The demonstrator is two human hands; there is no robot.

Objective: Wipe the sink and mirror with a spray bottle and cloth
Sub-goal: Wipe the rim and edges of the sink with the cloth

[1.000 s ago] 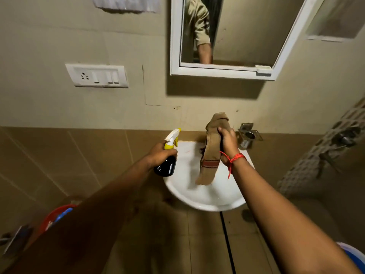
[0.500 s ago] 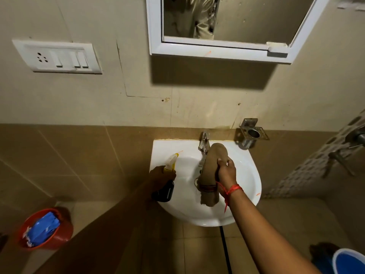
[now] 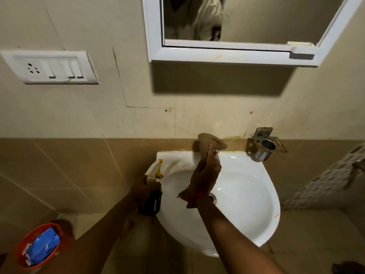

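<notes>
A white wall-hung sink [image 3: 246, 194] sits low in the middle of the head view. My right hand [image 3: 204, 177] is over its back rim, gripping a brown cloth [image 3: 210, 143] that drapes over the tap and hides it; the cloth's tail hangs by my wrist. My left hand [image 3: 143, 191] holds a dark spray bottle [image 3: 151, 202] with a white and yellow trigger head at the sink's left edge, nozzle pointing up and right. The white-framed mirror [image 3: 246, 20] hangs on the wall above.
A metal cup holder [image 3: 265, 145] is fixed to the wall right of the sink. A white switch panel [image 3: 49, 67] is at upper left. On the floor at lower left stands a red bucket [image 3: 21, 254] holding something blue. Perforated tiling runs along the right edge.
My right hand has pushed the cloth up from the basin over the tap at the sink's back rim. The left hand with the bottle stays at the sink's left edge. The view has come closer.
</notes>
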